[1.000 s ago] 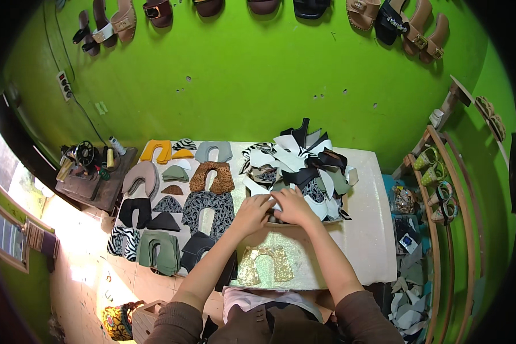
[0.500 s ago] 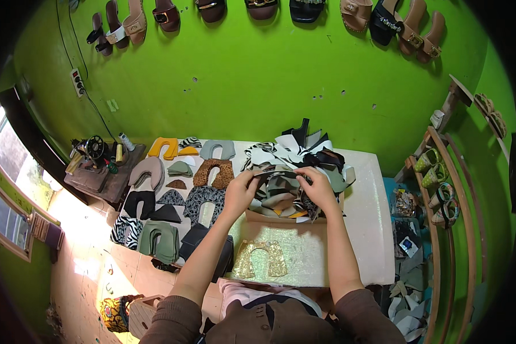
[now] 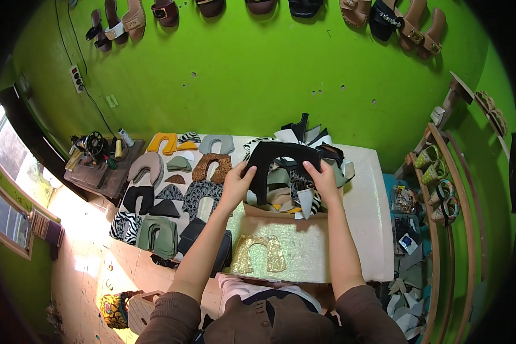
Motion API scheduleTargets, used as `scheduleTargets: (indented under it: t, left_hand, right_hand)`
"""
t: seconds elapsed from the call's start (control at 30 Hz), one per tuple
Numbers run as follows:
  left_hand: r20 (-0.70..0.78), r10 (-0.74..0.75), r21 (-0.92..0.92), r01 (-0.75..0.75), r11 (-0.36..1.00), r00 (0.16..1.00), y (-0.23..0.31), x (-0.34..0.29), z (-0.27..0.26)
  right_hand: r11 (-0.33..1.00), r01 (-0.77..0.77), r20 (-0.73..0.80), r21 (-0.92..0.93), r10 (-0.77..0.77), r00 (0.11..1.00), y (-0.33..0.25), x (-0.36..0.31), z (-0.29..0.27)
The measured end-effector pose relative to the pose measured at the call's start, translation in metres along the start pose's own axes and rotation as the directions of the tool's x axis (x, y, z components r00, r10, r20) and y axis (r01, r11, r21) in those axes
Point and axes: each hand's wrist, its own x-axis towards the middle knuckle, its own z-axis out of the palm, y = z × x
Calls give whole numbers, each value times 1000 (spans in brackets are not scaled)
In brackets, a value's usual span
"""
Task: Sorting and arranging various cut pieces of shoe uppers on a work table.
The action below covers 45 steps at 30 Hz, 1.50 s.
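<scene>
A black U-shaped upper piece (image 3: 284, 150) hangs arch-up between my two hands. My left hand (image 3: 238, 182) pinches its left leg, and my right hand (image 3: 324, 182) pinches the right leg with the thumb in front. Below and behind it, a cardboard box (image 3: 281, 214) holds a jumbled heap of cut pieces in black, white, olive, zebra print and yellow. The black piece hides part of that heap. Nearer to me on the table lies a gold glitter U-shaped piece (image 3: 243, 256).
Stacks of U-shaped pieces cover the table's left side, among them olive (image 3: 158, 236), leopard-print (image 3: 212, 166) and orange (image 3: 163, 142) ones. A sewing machine (image 3: 92, 148) stands at far left. A wooden rack (image 3: 436, 229) with shoes is at right, beside scraps (image 3: 407, 309). Sandals (image 3: 384, 20) line the green wall.
The black U-shaped piece has come up from the heap and now hangs spread between my hands. Earlier it was not spread out, and my hands were slightly closer together over the box.
</scene>
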Motion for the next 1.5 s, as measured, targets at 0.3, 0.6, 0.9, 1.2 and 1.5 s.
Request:
scheduleTargets:
  t: [0.3,0.6,0.9,1.2,1.5]
  left_hand:
    - [14,-104,-160,105,981,994,-56,-24,-7]
    - [-264,-63,-64,48,997,962,-61,-65,-77]
    - [-236,-269,355,341,870,934,-121,-162,-132]
    - [-187,-329,388,378,841,925,-145,-189,-160]
    - [15,-274,459,237,856,962,-154,-184,-180]
  right_hand:
    - [998,-5,2,66,5,1000,11,-34,48]
    - [839,333,209,-430,-266,941,-9,-63,116]
    - [922,-29,379,-385,187,906,76,-156,190]
    - [874,-368,202,-316,441,874,85,-176,223]
    - [770,-223,1,-598,279,960,90,-204,252]
